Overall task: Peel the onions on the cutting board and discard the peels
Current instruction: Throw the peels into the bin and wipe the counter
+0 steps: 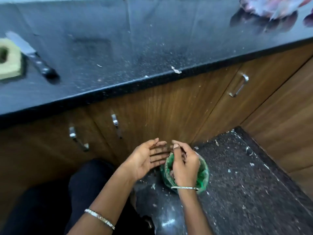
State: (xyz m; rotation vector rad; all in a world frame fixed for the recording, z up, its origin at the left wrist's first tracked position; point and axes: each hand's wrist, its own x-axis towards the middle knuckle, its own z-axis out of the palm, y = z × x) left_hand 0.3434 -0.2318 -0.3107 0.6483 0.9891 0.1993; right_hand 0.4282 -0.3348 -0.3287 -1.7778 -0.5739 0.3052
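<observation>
The green bin point(202, 177) sits right under my right grip point(184, 165). Its fingers curl; I can't tell if they hold peel. My left grip point(147, 160) lies flat and empty beside it.

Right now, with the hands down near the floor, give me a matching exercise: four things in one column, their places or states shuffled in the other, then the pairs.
Things:
1 knife
2 left hand
3 green-lined bin
4 peel scrap

Descriptions:
A on the floor by the cabinets
B palm up, fingers straight
C pale, near the counter's front edge
D black handle, beside a yellow block

Pairs: 1-D, 2-B, 3-A, 4-C.
</observation>
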